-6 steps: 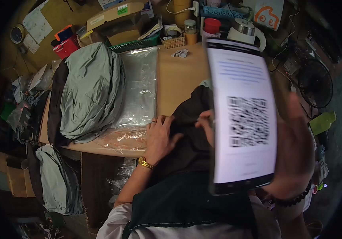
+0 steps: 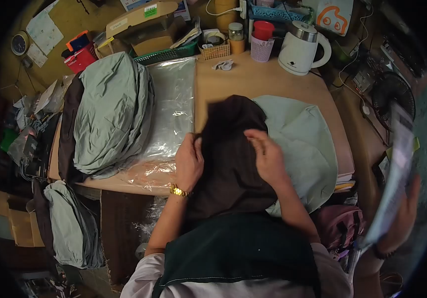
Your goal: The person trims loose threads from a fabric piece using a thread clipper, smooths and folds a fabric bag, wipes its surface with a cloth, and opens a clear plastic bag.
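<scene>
A dark brown cloth piece (image 2: pixel 231 166) lies in front of me, its upper left corner smeared by motion. At its left edge my left hand (image 2: pixel 189 161), with a gold watch on the wrist, is closed on the fabric. My right hand (image 2: pixel 269 158) is over the brown cloth's right side, fingers loosely bent and apart, with no fold of fabric visible between them. Beside and partly under it spreads a pale green cloth piece (image 2: pixel 303 144).
Piled green cloth (image 2: pixel 111 111) and clear plastic bags (image 2: pixel 173 107) lie on the left of the table. A white kettle (image 2: pixel 298 49) and a pink cup (image 2: pixel 261 48) stand at the back. Another person's hand (image 2: pixel 402 218) holds a phone (image 2: pixel 390 174) at the right.
The other person's phone has swung away to the right, uncovering the green cloth and kettle. My left hand has shifted slightly left, and the brown cloth's upper part has moved left.
</scene>
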`<action>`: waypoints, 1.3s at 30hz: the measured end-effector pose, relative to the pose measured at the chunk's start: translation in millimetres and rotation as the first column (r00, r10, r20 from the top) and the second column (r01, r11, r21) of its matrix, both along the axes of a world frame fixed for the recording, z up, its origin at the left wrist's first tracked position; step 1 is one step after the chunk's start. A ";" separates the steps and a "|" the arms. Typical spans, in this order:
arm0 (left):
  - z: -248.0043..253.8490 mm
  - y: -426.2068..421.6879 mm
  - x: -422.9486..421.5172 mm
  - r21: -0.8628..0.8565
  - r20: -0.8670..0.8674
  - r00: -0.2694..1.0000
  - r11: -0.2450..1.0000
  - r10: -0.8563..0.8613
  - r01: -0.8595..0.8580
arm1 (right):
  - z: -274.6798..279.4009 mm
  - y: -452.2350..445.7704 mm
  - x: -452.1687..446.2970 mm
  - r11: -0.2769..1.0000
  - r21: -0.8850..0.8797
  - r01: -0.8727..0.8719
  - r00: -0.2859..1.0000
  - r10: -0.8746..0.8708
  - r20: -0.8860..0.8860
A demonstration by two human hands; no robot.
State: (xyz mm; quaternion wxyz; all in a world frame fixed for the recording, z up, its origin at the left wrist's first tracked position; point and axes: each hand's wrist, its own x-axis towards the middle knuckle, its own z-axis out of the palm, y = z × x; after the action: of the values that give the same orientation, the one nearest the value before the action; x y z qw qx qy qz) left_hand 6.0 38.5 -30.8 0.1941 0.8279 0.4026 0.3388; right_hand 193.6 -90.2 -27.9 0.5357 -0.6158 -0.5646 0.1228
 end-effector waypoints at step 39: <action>5.9 1.6 -41.7 -0.718 0.630 0.743 0.533 0.225 0.448 | 35.3 21.6 -12.7 0.928 -0.364 0.082 0.907 0.082 0.413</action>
State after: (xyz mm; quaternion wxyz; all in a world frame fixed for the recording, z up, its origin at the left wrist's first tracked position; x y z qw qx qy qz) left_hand -35.7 40.0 -24.9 0.7166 0.4799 0.3590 0.3569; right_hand 180.9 -68.6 7.4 0.2743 -0.7181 -0.6329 0.0924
